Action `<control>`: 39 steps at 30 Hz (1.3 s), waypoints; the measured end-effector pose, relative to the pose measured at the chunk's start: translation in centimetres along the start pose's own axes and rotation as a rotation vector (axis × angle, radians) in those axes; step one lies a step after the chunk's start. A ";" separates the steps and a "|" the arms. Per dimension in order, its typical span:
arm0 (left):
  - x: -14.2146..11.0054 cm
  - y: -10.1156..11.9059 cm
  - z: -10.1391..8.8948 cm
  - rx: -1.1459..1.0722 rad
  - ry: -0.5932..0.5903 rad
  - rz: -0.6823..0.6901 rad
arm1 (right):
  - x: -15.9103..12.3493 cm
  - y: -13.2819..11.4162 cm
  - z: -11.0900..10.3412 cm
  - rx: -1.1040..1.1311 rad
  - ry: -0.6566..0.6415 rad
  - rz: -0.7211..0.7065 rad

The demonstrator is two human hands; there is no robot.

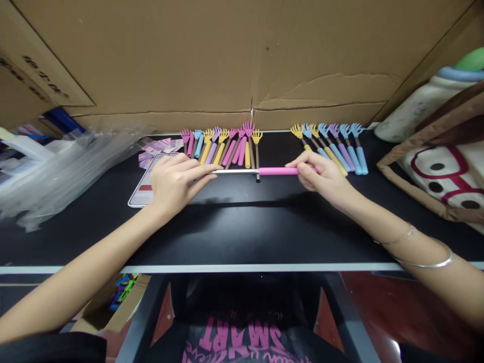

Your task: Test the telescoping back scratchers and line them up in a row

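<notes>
Over the black table, a back scratcher rod with a pink sleeve [278, 171] is held level between my two hands; no claw head shows on it. My left hand [177, 179] pinches the bare metal end between thumb and fingers. The right end of the pink sleeve is in the grip of my right hand [319, 174]. Behind them lies a row of back scratchers [227, 143] with pink, yellow, purple and blue claw heads, some beside loose coloured sleeves. Farther right, a second group of back scratchers [336, 146] lies slanted, with coloured sleeves on their handles.
A phone [138, 194] lies partly under my left hand, near small printed cards [161, 146]. Clear plastic bags [75, 166] spread over the left side. A brown-trimmed bag [438, 161] and a bottle [419, 106] stand right. Cardboard [227, 60] walls the back; a box [117, 312] sits below.
</notes>
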State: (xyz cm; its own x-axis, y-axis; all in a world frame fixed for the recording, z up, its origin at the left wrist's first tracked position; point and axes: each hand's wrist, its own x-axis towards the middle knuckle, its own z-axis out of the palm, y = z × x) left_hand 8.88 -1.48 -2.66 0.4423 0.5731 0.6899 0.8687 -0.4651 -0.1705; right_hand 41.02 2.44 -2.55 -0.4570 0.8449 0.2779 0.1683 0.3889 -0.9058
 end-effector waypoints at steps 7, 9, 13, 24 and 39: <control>-0.1 0.1 0.2 0.055 -0.029 0.088 | 0.3 0.9 -0.4 0.230 -0.168 0.296; -0.2 0.1 0.4 0.029 -0.074 0.082 | 0.3 1.1 -0.3 0.238 -0.170 0.302; -0.4 -0.2 0.9 -0.074 -0.157 0.020 | 0.2 1.0 0.1 0.181 -0.133 0.263; 0.0 -0.4 0.7 -0.547 -0.473 -0.278 | -0.4 -0.7 0.2 -0.425 0.083 -0.179; -0.3 -0.4 1.0 -0.182 -0.159 -0.092 | -0.3 -0.6 0.6 -0.109 0.003 0.034</control>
State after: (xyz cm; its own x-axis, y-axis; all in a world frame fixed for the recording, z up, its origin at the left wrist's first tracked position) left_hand 8.65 -0.83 -3.54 0.4053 0.7108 0.5748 0.8589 -0.5115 0.0269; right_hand 40.55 1.75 -2.21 -0.4469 0.8594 0.2484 0.2778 0.3973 -0.8746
